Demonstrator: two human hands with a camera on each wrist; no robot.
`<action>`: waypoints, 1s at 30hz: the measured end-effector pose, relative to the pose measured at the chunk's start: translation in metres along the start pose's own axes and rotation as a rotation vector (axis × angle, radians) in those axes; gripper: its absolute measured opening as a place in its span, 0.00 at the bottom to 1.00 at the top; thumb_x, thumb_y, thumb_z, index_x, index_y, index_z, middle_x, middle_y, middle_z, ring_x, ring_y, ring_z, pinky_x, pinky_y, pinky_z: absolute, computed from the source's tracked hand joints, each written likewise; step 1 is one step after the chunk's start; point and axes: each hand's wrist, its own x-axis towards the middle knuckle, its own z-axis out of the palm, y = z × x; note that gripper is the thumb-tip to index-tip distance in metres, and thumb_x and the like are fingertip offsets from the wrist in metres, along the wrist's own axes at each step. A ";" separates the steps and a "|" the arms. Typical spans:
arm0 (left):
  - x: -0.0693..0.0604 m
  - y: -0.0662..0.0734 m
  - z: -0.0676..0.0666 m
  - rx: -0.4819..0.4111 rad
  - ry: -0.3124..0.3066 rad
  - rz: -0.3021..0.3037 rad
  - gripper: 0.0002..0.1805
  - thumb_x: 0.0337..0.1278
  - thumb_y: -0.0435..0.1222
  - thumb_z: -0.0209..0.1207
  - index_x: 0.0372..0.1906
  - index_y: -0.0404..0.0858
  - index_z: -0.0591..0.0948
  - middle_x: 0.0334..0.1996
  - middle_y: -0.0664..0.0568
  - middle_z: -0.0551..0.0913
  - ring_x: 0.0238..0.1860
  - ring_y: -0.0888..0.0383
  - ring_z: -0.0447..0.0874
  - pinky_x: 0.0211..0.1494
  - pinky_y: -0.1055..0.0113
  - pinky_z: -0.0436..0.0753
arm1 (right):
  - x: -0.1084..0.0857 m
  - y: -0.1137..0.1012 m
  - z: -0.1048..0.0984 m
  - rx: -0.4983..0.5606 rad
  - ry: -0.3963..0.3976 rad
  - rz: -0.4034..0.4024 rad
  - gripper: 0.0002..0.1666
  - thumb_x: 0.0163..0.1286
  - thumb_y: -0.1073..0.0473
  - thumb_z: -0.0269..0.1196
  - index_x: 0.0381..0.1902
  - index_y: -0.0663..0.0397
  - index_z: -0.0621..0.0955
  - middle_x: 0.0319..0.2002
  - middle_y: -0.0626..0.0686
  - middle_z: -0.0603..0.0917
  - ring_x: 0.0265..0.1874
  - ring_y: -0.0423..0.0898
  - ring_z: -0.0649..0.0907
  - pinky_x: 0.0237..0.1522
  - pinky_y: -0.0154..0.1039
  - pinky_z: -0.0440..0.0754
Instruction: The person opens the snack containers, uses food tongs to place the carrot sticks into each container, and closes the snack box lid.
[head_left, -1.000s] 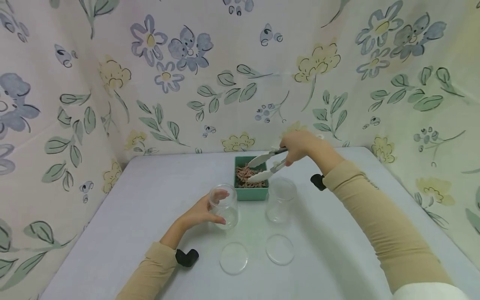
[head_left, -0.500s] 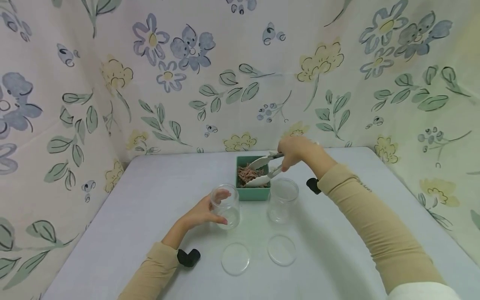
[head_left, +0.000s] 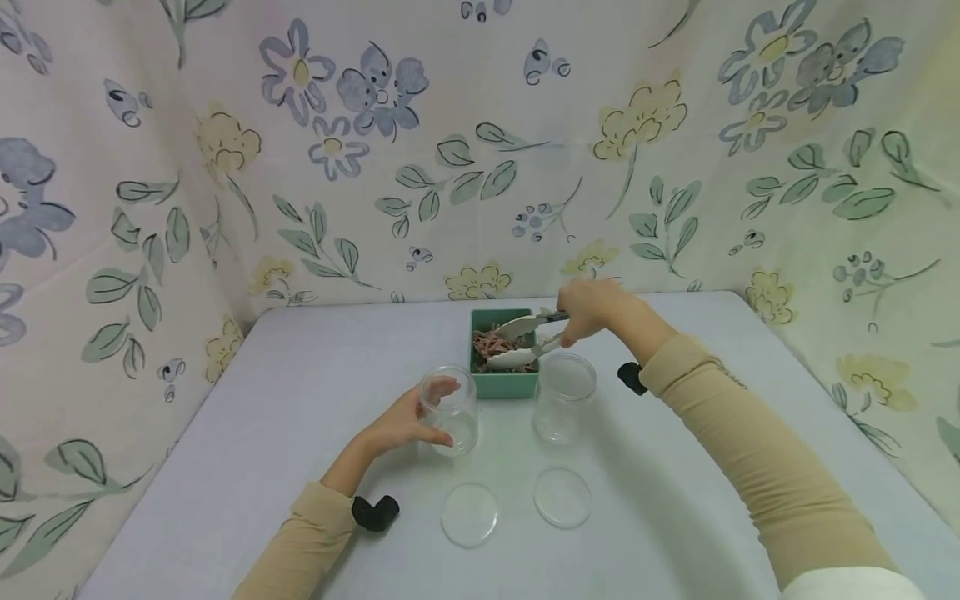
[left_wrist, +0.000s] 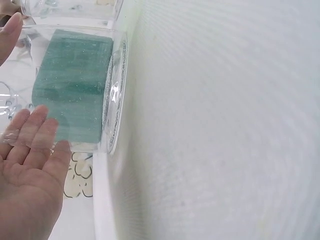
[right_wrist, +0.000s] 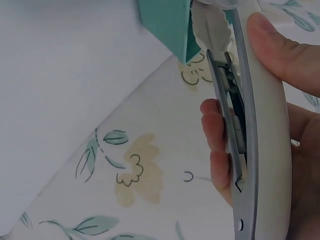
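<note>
My left hand (head_left: pixel 397 423) holds a clear jar (head_left: pixel 463 429) upright on the table, fingers on its far side and thumb on its near side. In the left wrist view, the jar's base (left_wrist: pixel 116 100) stands on the surface. The right hand (head_left: pixel 588 310) grips tongs (head_left: pixel 517 327) by their handles; their spread white tips are inside a green container (head_left: pixel 506 387). Brown shredded strips (head_left: pixel 491 343) lie in that container, partly covered by the tips. Up close in the right wrist view, thumb and fingers wrap the tongs' handles (right_wrist: pixel 267 150).
A second clear jar (head_left: pixel 558 417) stands right of the held one, close to the green container. Two clear round lids (head_left: pixel 470 515) lie flat in front of the jars. Floral cloth (head_left: pixel 480 167) hangs behind and beside the white table (head_left: pixel 337 350).
The right hand has brought the tongs slightly down and to the left, their tips deeper among the brown strips. The left hand and its jar stay in place.
</note>
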 end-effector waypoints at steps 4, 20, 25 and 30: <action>0.000 0.000 0.000 0.001 0.000 0.007 0.43 0.42 0.26 0.73 0.68 0.32 0.66 0.67 0.38 0.68 0.70 0.39 0.60 0.70 0.39 0.58 | 0.000 0.000 0.005 0.000 0.006 -0.011 0.33 0.55 0.50 0.72 0.54 0.65 0.80 0.50 0.60 0.83 0.48 0.58 0.82 0.44 0.53 0.82; 0.000 -0.002 0.001 -0.005 -0.006 0.020 0.43 0.42 0.26 0.73 0.67 0.30 0.66 0.67 0.37 0.68 0.70 0.38 0.59 0.70 0.39 0.58 | -0.003 -0.002 0.010 -0.026 0.020 -0.034 0.30 0.54 0.53 0.72 0.52 0.65 0.82 0.51 0.61 0.83 0.48 0.59 0.83 0.44 0.52 0.83; 0.001 -0.003 0.000 -0.007 -0.010 0.030 0.44 0.41 0.27 0.74 0.67 0.29 0.66 0.66 0.36 0.68 0.70 0.38 0.60 0.70 0.39 0.58 | -0.004 -0.001 0.011 -0.052 0.053 -0.050 0.29 0.54 0.53 0.73 0.51 0.64 0.83 0.50 0.60 0.84 0.47 0.59 0.83 0.42 0.52 0.84; 0.001 -0.003 0.000 -0.011 -0.010 0.035 0.44 0.41 0.27 0.74 0.67 0.29 0.66 0.67 0.35 0.67 0.70 0.38 0.59 0.70 0.38 0.58 | -0.006 0.000 0.016 -0.075 0.100 -0.074 0.26 0.53 0.53 0.73 0.48 0.63 0.84 0.47 0.59 0.85 0.45 0.57 0.83 0.40 0.50 0.84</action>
